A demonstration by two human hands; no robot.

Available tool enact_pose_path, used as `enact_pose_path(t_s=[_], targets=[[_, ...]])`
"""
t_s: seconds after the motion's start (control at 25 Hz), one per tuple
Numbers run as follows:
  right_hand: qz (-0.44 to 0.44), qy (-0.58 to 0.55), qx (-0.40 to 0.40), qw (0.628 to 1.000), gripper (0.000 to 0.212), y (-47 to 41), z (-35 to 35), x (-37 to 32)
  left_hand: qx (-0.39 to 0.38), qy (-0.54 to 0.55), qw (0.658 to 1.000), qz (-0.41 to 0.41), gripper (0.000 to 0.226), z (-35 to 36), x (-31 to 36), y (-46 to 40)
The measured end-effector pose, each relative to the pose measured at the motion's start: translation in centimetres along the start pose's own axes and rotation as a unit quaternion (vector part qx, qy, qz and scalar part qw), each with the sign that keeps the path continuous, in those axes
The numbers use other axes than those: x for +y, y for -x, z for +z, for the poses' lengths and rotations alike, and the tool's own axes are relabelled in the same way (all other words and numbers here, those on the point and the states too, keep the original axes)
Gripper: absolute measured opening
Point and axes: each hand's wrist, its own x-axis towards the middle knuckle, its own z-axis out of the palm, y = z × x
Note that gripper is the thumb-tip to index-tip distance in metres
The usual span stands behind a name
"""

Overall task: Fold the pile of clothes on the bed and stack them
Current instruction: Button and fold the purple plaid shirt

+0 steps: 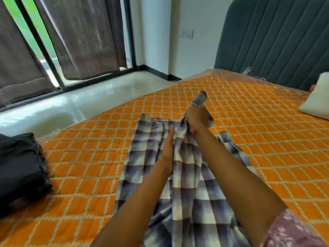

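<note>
On bed (249, 122), one checked shirt (187, 175), two hands

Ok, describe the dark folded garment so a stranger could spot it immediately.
Start at the bed's orange quilted cover. At its left edge, window side, lies the dark folded garment. It is plain charcoal, unlike the purple-and-white checked shirt in the middle.
</note>
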Motion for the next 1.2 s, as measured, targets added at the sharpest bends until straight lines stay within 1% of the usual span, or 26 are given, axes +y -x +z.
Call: enact_pose_path(t_s=[0.04, 0.08, 0.12, 0.16, 0.2, 0.24, 0.28, 0.32, 0.36, 0.4, 0.44, 0.48, 0.52, 0.56, 0.6, 0.64, 0.68, 0.72, 0.76, 0.84, 0.88, 0.96, 1.0, 1.04, 1.12, 1.2], targets=[[-0.002, -0.005, -0.017, 1.000, 0.039, -0.3, 2.5, -1.0, 0.020, 0.022, 1.000, 0.001, 0.039, -2.0, 0.4, -0.4], [-0.002, -0.012, -0.062, 0.998, 0.038, -0.5, 5.6, -1.9, 0.042, 0.048, 0.998, 0.008, 0.039, -4.5, 0.9, -0.6], [0.010, -0.018, -0.129, 0.991, 0.036, -0.6, 8.4, -2.0, 0.055, 0.084, 0.995, 0.003, 0.040, -7.0, 1.0, -0.6], [0.022, -0.007, -0.192, 0.981, 0.032, -0.5, 10.4, -1.5, 0.066, 0.107, 0.992, -0.020, 0.046, -9.3, 0.8, -0.5], [0.039, 0.013, -0.218, 0.975, 0.026, -0.4, 12.1, -0.5, 0.082, 0.105, 0.989, -0.060, 0.051, -11.5, 0.6, -0.4], [0.057, 0.043, -0.196, 0.978, 0.023, -0.3, 13.0, 1.1, 0.104, 0.088, 0.985, -0.107, 0.048, -13.2, 0.1, -0.3], [0.064, 0.069, -0.147, 0.985, 0.022, -0.1, 13.4, 3.0, 0.120, 0.072, 0.979, -0.145, 0.042, -14.5, -0.2, -0.2], [0.052, 0.098, -0.102, 0.989, 0.021, 0.8, 13.5, 5.2, 0.129, 0.061, 0.975, -0.168, 0.036, -15.1, -0.4, 0.1], [0.025, 0.130, -0.088, 0.987, 0.026, 1.6, 13.5, 7.4, 0.150, 0.036, 0.971, -0.184, 0.032, -15.2, -0.5, 0.0], [-0.010, 0.174, -0.116, 0.978, 0.038, 2.5, 13.4, 9.4, 0.171, 0.006, 0.965, -0.197, 0.030, -15.0, -0.7, -0.1], [-0.049, 0.220, -0.170, 0.959, 0.049, 3.6, 13.2, 10.7, 0.191, -0.022, 0.959, -0.206, 0.029, -15.1, -1.1, -0.6], [-0.082, 0.252, -0.224, 0.938, 0.056, 4.6, 12.8, 11.6, 0.203, -0.032, 0.957, -0.207, 0.028, -15.1, -1.0, -0.7], [-0.097, 0.257, -0.252, 0.928, 0.061, 5.6, 12.3, 12.1, 0.208, -0.039, 0.955, -0.208, 0.027, -15.0, -1.1, -0.6], [-0.101, 0.240, -0.243, 0.934, 0.061, 6.6, 11.2, 12.1, 0.219, -0.046, 0.952, -0.208, 0.030, -14.9, -1.0, -0.3], [-0.074, 0.189, -0.202, 0.958, 0.056, 7.5, 10.0, 12.3, 0.222, -0.051, 0.951, -0.209, 0.032, -15.0, -1.2, 0.6], [-0.036, 0.128, -0.151, 0.980, 0.042, 8.5, 8.5, 12.5, 0.232, -0.058, 0.949, -0.205, 0.031, -14.7, -1.6, 2.1], [0.018, 0.085, -0.118, 0.989, 0.027, 9.6, 7.0, 13.0, 0.242, -0.069, 0.947, -0.198, 0.025, -14.6, -2.3, 3.7], [0.055, 0.069, -0.110, 0.990, 0.030, 10.9, 5.7, 13.8, 0.255, -0.091, 0.944, -0.190, 0.016, -14.3, -3.2, 5.8], [0.073, 0.067, -0.123, 0.987, 0.041, 12.2, 4.7, 14.3, 0.267, -0.128, 0.939, -0.178, 0.011, -14.1, -4.2, 7.8], [0.062, 0.096, -0.182, 0.977, 0.045, 14.9, 3.4, 14.5, 0.275, -0.239, 0.922, -0.129, 0.022, -13.1, -5.8, 11.5], [0.053, 0.104, -0.184, 0.976, 0.044, 15.8, 3.1, 14.5, 0.277, -0.298, 0.908, -0.095, 0.024, -12.4, -6.4, 12.9], [0.061, 0.088, -0.147, 0.983, 0.047, 16.3, 2.8, 14.3, 0.297, -0.387, 0.871, -0.050, 0.023, -11.7, -7.2, 14.7], [0.061, 0.093, -0.115, 0.987, 0.047, 16.6, 2.4, 13.8, 0.311, -0.402, 0.860, -0.039, 0.026, -11.6, -7.4, 15.4], [0.057, 0.109, -0.083, 0.989, 0.044, 16.7, 2.0, 13.6, 0.324, -0.403, 0.855, -0.038, 0.031, -11.7, -7.2, 16.0], [0.028, 0.147, -0.056, 0.987, 0.037, 18.1, 1.2, 13.4, 0.338, -0.416, 0.841, -0.068, 0.043, -11.4, -7.6, 18.0], [-0.003, 0.196, -0.076, 0.978, 0.057, 21.4, 1.1, 14.0, 0.335, -0.469, 0.811, -0.103, 0.049, -10.7, -9.4, 20.5]])
